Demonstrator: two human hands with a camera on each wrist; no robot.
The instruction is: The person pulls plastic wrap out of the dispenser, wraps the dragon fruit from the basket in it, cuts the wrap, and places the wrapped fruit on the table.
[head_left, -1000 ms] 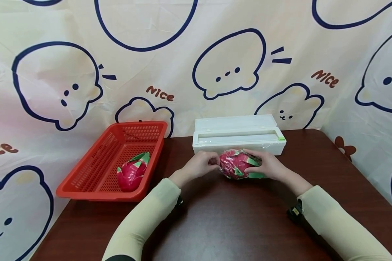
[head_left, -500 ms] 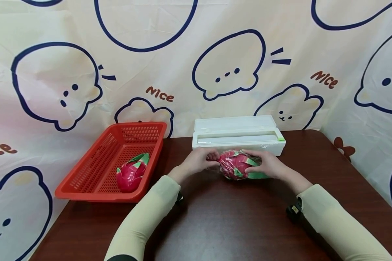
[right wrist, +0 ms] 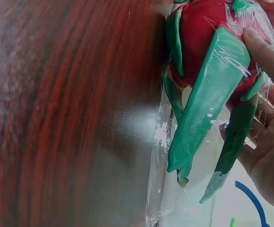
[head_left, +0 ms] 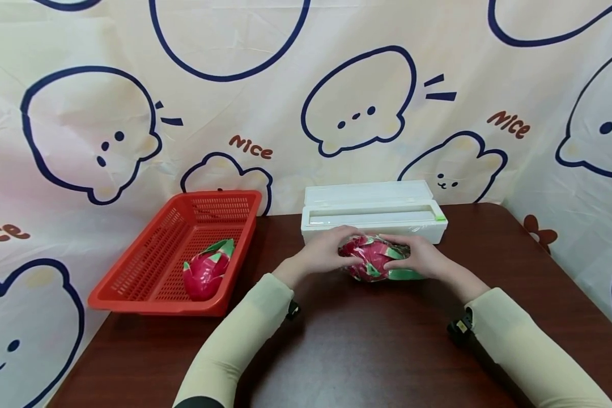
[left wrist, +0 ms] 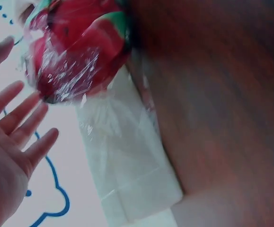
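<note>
A pink dragon fruit with green scales (head_left: 372, 255) lies on its side on the table, clear plastic film (left wrist: 80, 71) wrinkled over it. My right hand (head_left: 423, 258) grips its leafy right end, thumb in front and fingers behind. At the left end, my left hand (head_left: 326, 252) is spread, thumb in front and fingers toward the back. The left wrist view shows that hand's fingers (left wrist: 21, 116) straight and apart, beside the fruit. Green leaf tips (right wrist: 207, 94) point away from the fruit in the right wrist view, with film around them.
Just behind the fruit stands a long white box (head_left: 311, 231), lid raised, a slot along its top. A red plastic basket (head_left: 153, 306) at the left holds another dragon fruit (head_left: 206, 275). A cartoon-printed cloth (head_left: 285, 113) hangs behind the brown table (head_left: 367, 351).
My left hand has gone from bunching the film at the fruit's left end to spreading around that end, moving slightly right. My right hand keeps its grip.
</note>
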